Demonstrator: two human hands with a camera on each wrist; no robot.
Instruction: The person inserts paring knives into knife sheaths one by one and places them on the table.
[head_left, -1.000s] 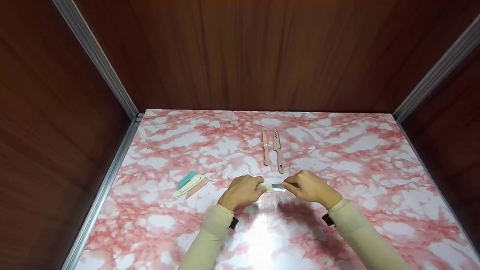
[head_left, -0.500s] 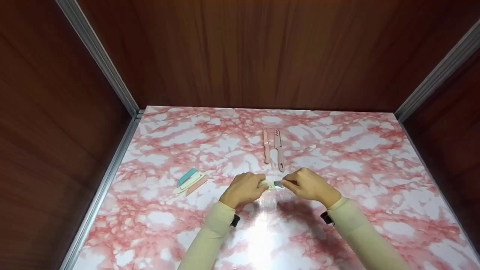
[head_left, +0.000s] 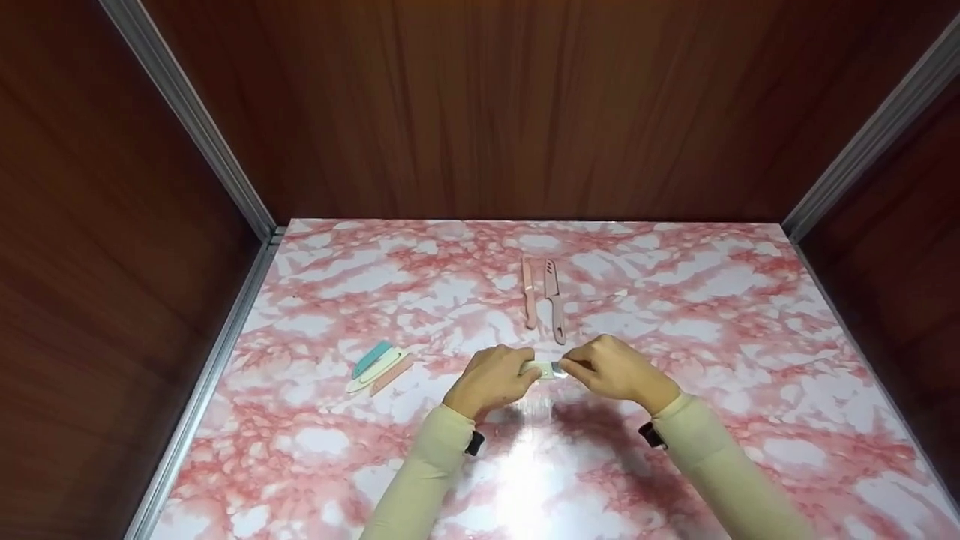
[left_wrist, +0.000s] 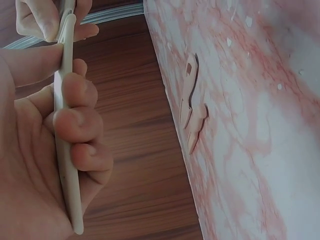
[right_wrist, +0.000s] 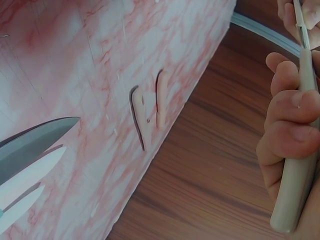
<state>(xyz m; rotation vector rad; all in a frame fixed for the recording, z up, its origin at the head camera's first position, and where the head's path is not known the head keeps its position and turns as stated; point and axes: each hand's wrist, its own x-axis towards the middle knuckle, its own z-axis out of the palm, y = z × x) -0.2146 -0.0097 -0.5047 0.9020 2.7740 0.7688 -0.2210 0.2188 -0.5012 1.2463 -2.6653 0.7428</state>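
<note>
The left hand (head_left: 489, 381) grips a pale sheath (left_wrist: 69, 185); the right hand (head_left: 619, 371) grips a knife (right_wrist: 292, 192), long axis left-to-right, blade pointing left into the sheath.

Enclosed booth (head_left: 191, 116); wood-grain walls (head_left: 480, 112), marbled tabletop (head_left: 690, 289)

A cream knife (head_left: 545, 370) held across both hands bars the gap between the left hand (head_left: 495, 377) and right hand (head_left: 619, 369). Straight ahead, a pink knife (head_left: 529, 300) and a beige knife (head_left: 555, 307) block the way, only a narrow strip separating them. A teal piece (head_left: 371, 358), flanked by others, obstructs the left side; a free lane runs between that cluster and the left hand. Open worktop (head_left: 750, 337) stretches right of the right hand, bounded by the right wall (head_left: 907, 195), with the back wall (head_left: 480, 112) closing the far edge.
</note>
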